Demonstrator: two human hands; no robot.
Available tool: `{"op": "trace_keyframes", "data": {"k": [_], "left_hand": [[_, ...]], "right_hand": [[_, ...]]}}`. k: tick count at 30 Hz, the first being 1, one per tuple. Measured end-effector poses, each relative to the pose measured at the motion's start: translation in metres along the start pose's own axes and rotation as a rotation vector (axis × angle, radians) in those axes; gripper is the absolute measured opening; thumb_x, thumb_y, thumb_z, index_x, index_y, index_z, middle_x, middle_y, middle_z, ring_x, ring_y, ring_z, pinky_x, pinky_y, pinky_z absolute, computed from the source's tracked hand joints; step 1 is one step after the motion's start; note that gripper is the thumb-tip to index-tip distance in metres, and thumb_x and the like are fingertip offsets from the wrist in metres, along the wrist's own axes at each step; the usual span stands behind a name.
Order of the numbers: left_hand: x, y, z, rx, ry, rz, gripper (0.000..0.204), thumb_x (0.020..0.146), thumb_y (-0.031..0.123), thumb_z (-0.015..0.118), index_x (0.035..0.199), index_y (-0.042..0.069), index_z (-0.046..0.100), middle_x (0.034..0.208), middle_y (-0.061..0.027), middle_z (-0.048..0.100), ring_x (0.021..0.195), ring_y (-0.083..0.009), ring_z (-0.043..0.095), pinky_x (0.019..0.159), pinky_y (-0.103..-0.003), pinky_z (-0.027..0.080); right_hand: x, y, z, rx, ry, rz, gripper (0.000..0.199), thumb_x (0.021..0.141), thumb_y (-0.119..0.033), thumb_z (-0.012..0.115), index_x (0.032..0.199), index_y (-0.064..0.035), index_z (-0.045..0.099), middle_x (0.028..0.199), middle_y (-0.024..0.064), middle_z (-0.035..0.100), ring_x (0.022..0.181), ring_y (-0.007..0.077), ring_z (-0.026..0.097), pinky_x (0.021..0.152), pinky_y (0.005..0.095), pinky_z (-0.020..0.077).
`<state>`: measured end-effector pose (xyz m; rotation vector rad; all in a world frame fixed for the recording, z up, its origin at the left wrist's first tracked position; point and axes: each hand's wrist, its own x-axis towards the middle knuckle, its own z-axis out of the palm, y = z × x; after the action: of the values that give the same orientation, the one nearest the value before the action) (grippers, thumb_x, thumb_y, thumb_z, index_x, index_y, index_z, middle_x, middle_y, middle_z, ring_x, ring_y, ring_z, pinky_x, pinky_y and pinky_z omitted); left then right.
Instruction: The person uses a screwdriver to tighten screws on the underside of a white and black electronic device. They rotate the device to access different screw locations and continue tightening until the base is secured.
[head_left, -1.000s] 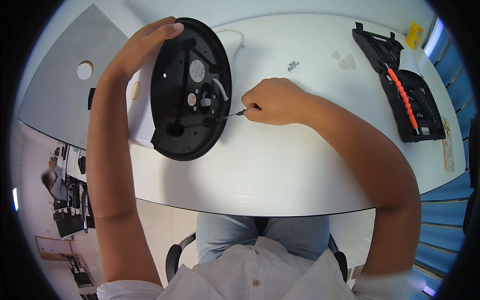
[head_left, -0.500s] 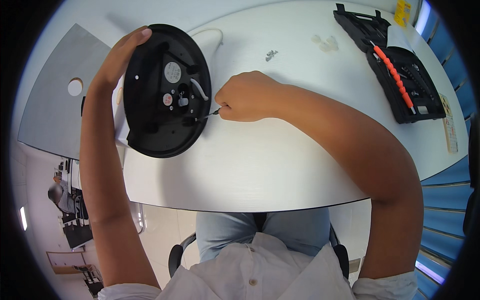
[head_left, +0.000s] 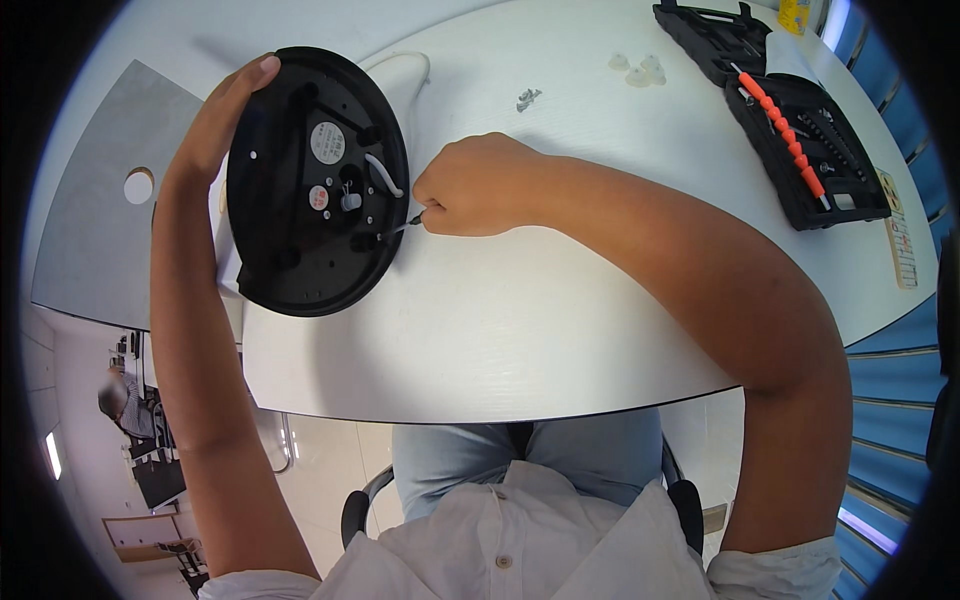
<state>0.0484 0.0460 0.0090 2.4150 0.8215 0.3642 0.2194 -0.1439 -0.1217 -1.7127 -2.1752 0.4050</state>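
A round black appliance base (head_left: 310,255) faces me, its underside showing two pale labels, several screws and a short white cord. My left hand (head_left: 225,110) wraps the far left rim of the appliance, its thumb or a finger lying over the edge. Closed in a fist, my right hand (head_left: 480,185) grips a screwdriver (head_left: 411,222) whose thin shaft points left. The tip meets the base low on its right side, close to a screw spot. Most of the handle is hidden inside the fist.
On the white table (head_left: 500,340) lie a small heap of screws (head_left: 528,99) and several translucent caps (head_left: 640,70). An open black tool case (head_left: 800,150) at the right holds an orange flexible shaft (head_left: 785,130). A white cable (head_left: 415,60) runs behind the base. Far off at lower left sits another person (head_left: 125,400).
The view has shifted slightly, so everything on the table sits a little further left. The screwdriver stays against the base, and both hands keep their grips.
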Motion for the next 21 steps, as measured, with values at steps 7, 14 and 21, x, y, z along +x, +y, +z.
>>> {"op": "trace_keyframes", "data": {"k": [7, 14, 21], "left_hand": [[0.006, 0.001, -0.002, 0.005, -0.030, 0.004, 0.069, 0.081, 0.066, 0.047, 0.114, 0.007, 0.064, 0.107, -0.0152, 0.065, 0.103, -0.0260, 0.059, 0.098, -0.036, 0.039], [0.018, -0.001, -0.007, 0.045, -0.075, 0.004, 0.066, 0.084, 0.064, 0.047, 0.115, 0.008, 0.063, 0.111, -0.0113, 0.064, 0.105, -0.0229, 0.057, 0.100, -0.033, 0.037], [0.017, 0.004, -0.003, 0.021, -0.082, -0.005, 0.064, 0.086, 0.063, 0.047, 0.114, 0.008, 0.063, 0.110, -0.0100, 0.064, 0.104, -0.0219, 0.057, 0.098, -0.033, 0.037]], "right_hand": [[0.001, -0.002, 0.003, 0.089, -0.024, 0.054, 0.023, 0.083, -0.024, 0.054, 0.068, -0.0072, 0.053, 0.069, 0.0052, 0.058, 0.068, 0.0232, 0.056, 0.062, 0.0392, 0.0451], [-0.001, -0.004, 0.008, 0.115, -0.024, 0.080, 0.021, 0.085, -0.025, 0.059, 0.074, -0.0077, 0.054, 0.074, 0.0061, 0.059, 0.074, 0.0234, 0.058, 0.063, 0.0387, 0.0449], [-0.002, -0.013, 0.009, 0.125, -0.015, 0.139, 0.024, 0.090, -0.025, 0.053, 0.085, -0.0038, 0.061, 0.086, 0.0105, 0.063, 0.086, 0.0291, 0.062, 0.071, 0.0430, 0.0484]]}}
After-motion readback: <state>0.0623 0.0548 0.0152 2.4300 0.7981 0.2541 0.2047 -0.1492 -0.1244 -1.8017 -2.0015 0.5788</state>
